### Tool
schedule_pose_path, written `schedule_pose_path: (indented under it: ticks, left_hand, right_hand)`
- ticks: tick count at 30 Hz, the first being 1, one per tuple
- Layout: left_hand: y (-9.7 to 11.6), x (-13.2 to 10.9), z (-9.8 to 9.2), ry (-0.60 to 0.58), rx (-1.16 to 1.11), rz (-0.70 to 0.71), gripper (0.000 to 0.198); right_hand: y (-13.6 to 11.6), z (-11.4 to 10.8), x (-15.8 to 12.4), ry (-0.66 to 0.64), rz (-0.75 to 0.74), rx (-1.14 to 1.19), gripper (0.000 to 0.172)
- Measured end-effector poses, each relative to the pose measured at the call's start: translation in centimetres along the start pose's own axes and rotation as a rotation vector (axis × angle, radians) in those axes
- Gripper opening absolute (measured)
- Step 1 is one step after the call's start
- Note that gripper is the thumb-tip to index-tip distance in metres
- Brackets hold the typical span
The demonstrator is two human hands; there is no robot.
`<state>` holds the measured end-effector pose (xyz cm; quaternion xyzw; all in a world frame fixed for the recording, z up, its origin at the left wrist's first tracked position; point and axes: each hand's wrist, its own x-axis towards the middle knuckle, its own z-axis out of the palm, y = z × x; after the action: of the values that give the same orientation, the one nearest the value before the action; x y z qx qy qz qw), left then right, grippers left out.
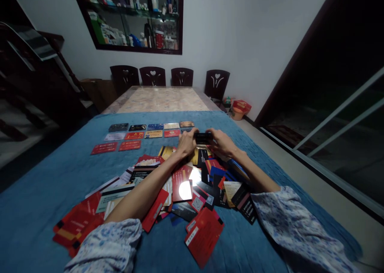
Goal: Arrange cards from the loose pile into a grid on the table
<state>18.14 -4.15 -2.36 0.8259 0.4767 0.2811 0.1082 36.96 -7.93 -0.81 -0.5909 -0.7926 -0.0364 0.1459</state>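
Sleeves (111, 241) with a blue pattern come in nearest, beside red cards (207, 239) at the front of a loose card pile (181, 177) on blue cloth (39, 197). Beyond the pile, 2 hands hold 1 dark card (204, 138) between them: the left hand (187, 143) and right hand (223, 142) each pinch an end, fingers closed. Leftward, 2 red cards (104, 147) form the front of 3 rows. Farther off are the worktop's (163, 100) bare stone-patterned end, 4 chairs (145, 76) and a wall cabinet (138, 50).
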Motion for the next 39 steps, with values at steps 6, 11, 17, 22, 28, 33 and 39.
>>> schedule_pose_path:
  ticks: [6,11,17,22,28,33,39]
  left_hand:
    - [0.5,0.0,-0.9,-0.026,0.037,-0.025,0.041]
    - [0.7,0.0,-2.1,-0.106,0.054,-0.05,0.045]
    - [-0.2,-0.2,-2.8,-0.178,0.064,-0.01,0.054]
    - [-1.5,-0.8,-3.7,-0.198,0.07,0.035,0.054]
    - [-3.0,-1.6,-5.0,-0.227,0.134,0.044,0.054]
    - [-4.4,-2.1,-6.0,-0.237,0.141,0.064,0.052]
    - [-5.9,-3.2,-7.7,-0.259,0.2,0.057,0.048]
  right_hand:
    - [-0.1,0.3,0.0,0.007,-0.055,-0.034,0.057]
    - [-0.3,0.3,0.0,-0.024,-0.068,-0.075,0.057]
    - [-0.4,0.5,0.1,-0.038,-0.088,-0.13,0.059]
    - [-0.7,0.9,0.4,-0.059,-0.155,-0.123,0.056]
    - [-1.9,0.9,1.4,-0.102,-0.194,-0.066,0.053]
    - [-3.2,0.6,2.4,-0.124,-0.257,-0.024,0.049]
    - [-5.4,0.8,3.9,-0.188,-0.283,-0.03,0.051]
